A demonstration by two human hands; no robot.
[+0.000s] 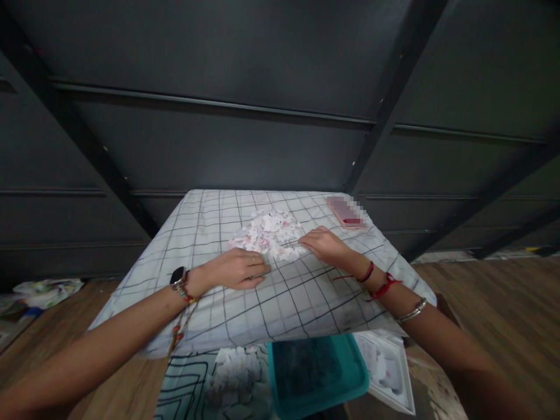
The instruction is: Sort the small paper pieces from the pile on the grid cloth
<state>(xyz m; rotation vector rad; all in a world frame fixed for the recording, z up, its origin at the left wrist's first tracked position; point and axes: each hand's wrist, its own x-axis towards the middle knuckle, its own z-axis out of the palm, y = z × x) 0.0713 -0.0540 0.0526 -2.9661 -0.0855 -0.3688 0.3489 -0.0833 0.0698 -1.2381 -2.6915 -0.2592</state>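
A heap of small torn white and pink paper scraps (271, 232) lies on a white pillow with a black grid pattern (297, 303). My left hand (238, 269) rests flat on the pillow at the heap's near left edge, fingers together, a ring on one finger and a watch on the wrist. My right hand (324, 244) sits at the heap's right edge with its fingertips touching the scraps. Whether either hand pinches a scrap is hidden.
A pink phone (345, 212) lies at the pillow's far right corner. Below the pillow are a teal bin (317, 373), a white tray (389, 367) and patterned cloth (192, 385). A dark metal wall stands behind. Crumpled plastic (46, 291) lies on the wooden floor at left.
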